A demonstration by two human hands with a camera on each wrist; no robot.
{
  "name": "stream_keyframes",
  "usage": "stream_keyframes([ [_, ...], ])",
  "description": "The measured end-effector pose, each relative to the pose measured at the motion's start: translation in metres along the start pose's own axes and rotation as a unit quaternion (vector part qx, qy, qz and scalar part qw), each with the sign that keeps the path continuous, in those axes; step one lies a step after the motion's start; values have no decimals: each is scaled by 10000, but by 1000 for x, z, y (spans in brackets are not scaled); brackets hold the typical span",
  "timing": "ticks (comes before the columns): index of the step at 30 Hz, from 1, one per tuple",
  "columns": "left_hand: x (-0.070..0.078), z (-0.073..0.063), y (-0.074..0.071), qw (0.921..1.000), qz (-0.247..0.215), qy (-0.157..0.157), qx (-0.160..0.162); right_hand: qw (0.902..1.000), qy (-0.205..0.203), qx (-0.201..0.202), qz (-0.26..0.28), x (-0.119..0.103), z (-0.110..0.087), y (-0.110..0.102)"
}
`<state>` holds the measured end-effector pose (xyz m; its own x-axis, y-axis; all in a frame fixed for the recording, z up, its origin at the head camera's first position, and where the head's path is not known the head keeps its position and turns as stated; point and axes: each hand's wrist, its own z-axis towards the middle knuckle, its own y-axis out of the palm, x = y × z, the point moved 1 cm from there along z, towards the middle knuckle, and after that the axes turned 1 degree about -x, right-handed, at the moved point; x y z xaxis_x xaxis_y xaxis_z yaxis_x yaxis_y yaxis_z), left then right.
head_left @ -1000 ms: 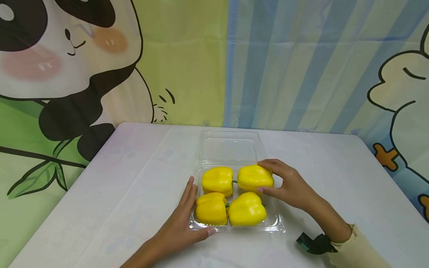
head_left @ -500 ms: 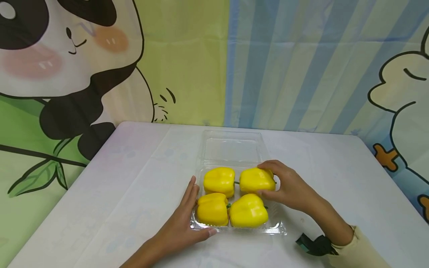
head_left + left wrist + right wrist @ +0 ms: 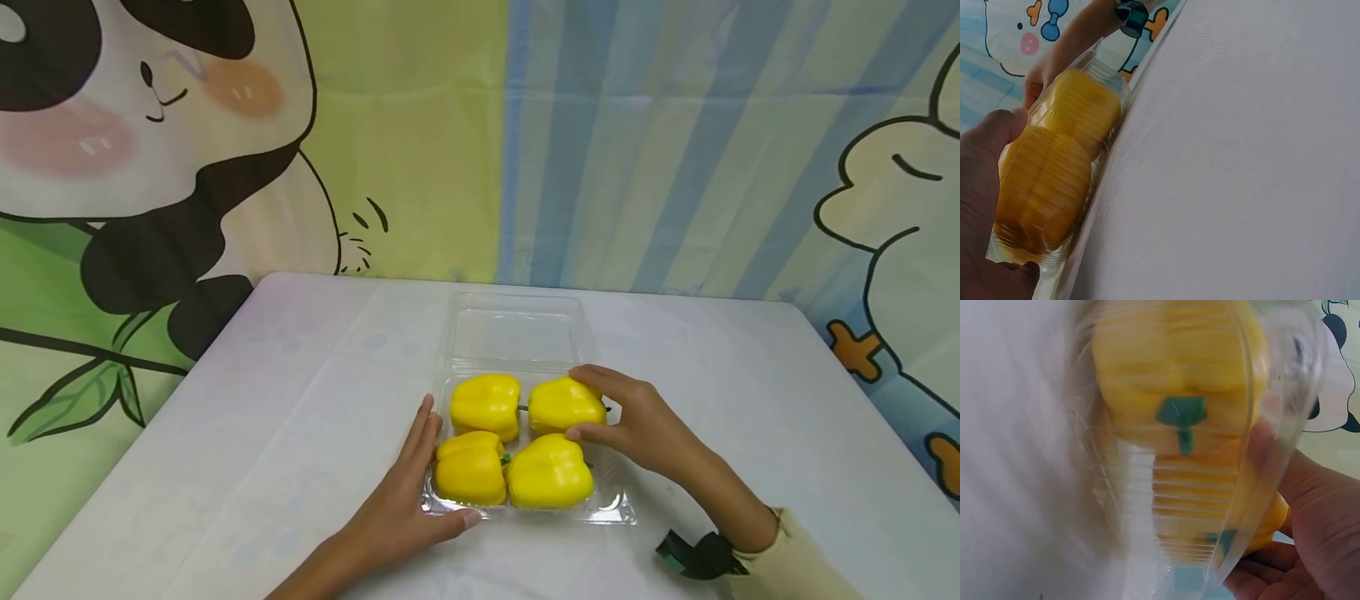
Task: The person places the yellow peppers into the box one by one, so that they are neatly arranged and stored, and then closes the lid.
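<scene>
Several yellow bell peppers lie in two rows in a clear plastic container [image 3: 615, 508]. My right hand [image 3: 648, 425] holds the back right bell pepper [image 3: 564, 405] at its right end, the fingers over the far side and the thumb on the near side. Beside it lies the back left bell pepper [image 3: 483, 406]. In front are the near left bell pepper [image 3: 470, 471] and the near right bell pepper [image 3: 550, 473]. My left hand [image 3: 397, 504] rests at the container's near left corner, fingers straight along the side and thumb at the front edge.
The container's clear lid [image 3: 517, 333] lies folded back, flat on the white table [image 3: 285, 433]. A printed curtain [image 3: 420, 142] hangs behind the table's far edge. A dark strap [image 3: 701, 556] hangs at my right sleeve [image 3: 795, 558].
The back right pepper's right-end stem has come into sight beside my right hand. That hand has eased slightly left and down with the pepper. My left hand stays on the container.
</scene>
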<state>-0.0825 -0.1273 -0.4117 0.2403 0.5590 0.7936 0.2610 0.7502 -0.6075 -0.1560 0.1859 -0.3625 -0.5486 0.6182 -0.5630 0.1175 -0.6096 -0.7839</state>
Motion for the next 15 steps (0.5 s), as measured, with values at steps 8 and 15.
stream_keyframes([
  [8,-2,0,1,9996,131,201,174,9995,8,147,293,0,2,6],
  [15,-2,0,1,9994,168,233,208,9996,239,16,172,-1,4,7],
])
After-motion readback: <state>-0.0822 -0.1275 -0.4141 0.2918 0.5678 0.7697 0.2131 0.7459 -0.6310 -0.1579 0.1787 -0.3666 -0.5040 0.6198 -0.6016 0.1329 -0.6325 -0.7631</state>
